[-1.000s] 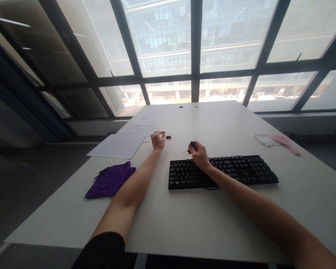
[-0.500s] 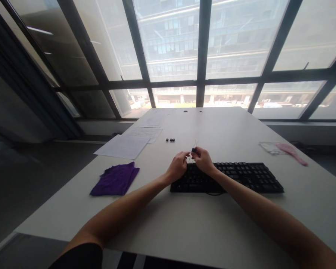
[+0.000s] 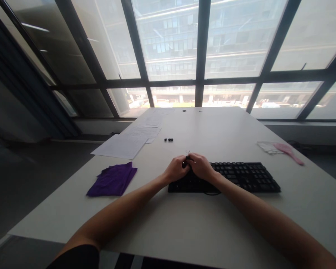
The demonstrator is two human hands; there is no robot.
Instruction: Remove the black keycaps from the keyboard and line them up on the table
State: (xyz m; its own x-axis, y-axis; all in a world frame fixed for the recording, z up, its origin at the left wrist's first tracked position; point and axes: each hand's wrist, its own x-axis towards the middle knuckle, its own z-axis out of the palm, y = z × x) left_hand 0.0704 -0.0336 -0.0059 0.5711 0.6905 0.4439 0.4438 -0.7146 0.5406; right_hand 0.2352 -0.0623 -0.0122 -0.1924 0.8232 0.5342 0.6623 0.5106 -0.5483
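Observation:
My left hand [image 3: 177, 169] and my right hand [image 3: 202, 166] meet over the left part of a black keyboard [image 3: 245, 175]. Both sets of fingers are closed around a small black keycap puller [image 3: 187, 157], whose thin wire prongs poke up beyond the fingertips. Its lower end is hidden by my hands and the keys. Whether it touches a key, I cannot tell. A few black keycaps [image 3: 170, 139] lie on the table beyond my hands.
On the left of the white table [image 3: 168, 224] lie a folded purple cloth [image 3: 110, 180] and several paper sheets [image 3: 121, 146]. At the right are a pink hairbrush [image 3: 288, 151] and a clear plastic packet [image 3: 266, 147]. Windows stand behind the table.
My hands have drawn together and lowered slightly toward the keyboard. The puller, earlier lifted in my right fingers with wires showing at both ends, now sits lower between both hands.

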